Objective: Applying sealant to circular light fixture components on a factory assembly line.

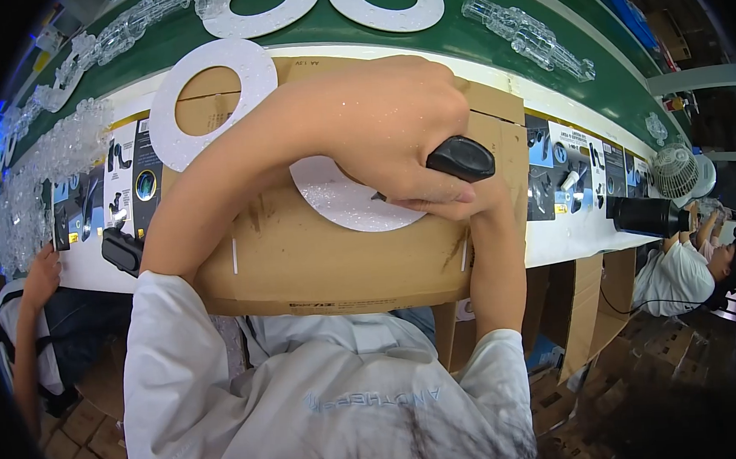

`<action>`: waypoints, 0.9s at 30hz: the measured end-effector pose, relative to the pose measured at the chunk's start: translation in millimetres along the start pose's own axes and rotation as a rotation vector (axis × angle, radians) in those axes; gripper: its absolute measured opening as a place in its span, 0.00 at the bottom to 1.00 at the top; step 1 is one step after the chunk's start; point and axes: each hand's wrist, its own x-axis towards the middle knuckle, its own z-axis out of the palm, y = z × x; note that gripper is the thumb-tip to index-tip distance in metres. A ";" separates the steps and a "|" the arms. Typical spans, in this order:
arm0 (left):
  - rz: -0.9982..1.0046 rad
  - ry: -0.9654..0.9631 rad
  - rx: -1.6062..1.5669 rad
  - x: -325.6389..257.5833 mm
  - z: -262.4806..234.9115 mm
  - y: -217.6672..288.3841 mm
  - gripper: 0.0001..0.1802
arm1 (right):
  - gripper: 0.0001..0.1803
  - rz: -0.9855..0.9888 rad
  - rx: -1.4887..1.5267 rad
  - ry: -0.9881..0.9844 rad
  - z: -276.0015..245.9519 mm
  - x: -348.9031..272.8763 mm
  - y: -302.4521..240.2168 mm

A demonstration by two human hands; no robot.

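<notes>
My left hand (408, 124) is closed round a black rounded handle (463, 159), whose end sticks out between thumb and forefinger. A small dark tip (378, 196) shows under that hand; I cannot make out the whole tool. My right hand (490, 200) meets the left at the handle, its fingers mostly hidden. Beneath both lies a white glittery disc (340, 201), partly covered by my left hand and wrist, on a brown cardboard box (328, 271). A white ring (254, 71) rests across the box's far left corner, behind my left forearm.
Two more white rings (388, 25) lie on the green surface (458, 53) beyond. Clear plastic parts (529, 35) are there and piled at left (23, 185). Printed boxes (564, 165) line the white table. Co-workers sit at left (39, 278) and right (678, 272), near a fan (678, 169).
</notes>
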 end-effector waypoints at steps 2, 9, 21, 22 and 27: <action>-0.006 -0.001 -0.012 0.4 -0.5 0.6 0.24 | 0.16 0.007 -0.014 0.002 -0.3 -0.1 0.2; -0.015 -0.027 -0.003 1.2 -1.5 1.5 0.26 | 0.18 0.002 0.011 0.000 0.0 -2.7 4.1; -0.053 -0.018 0.027 -5.5 0.7 21.0 0.25 | 0.19 0.044 0.070 -0.107 0.2 -2.7 -5.1; -0.014 0.011 0.056 -6.7 1.8 19.0 0.25 | 0.19 0.011 0.118 -0.133 0.2 -0.1 -5.1; -0.043 -0.025 0.048 -8.8 1.9 17.4 0.25 | 0.19 -0.003 0.113 -0.135 1.9 0.2 -4.4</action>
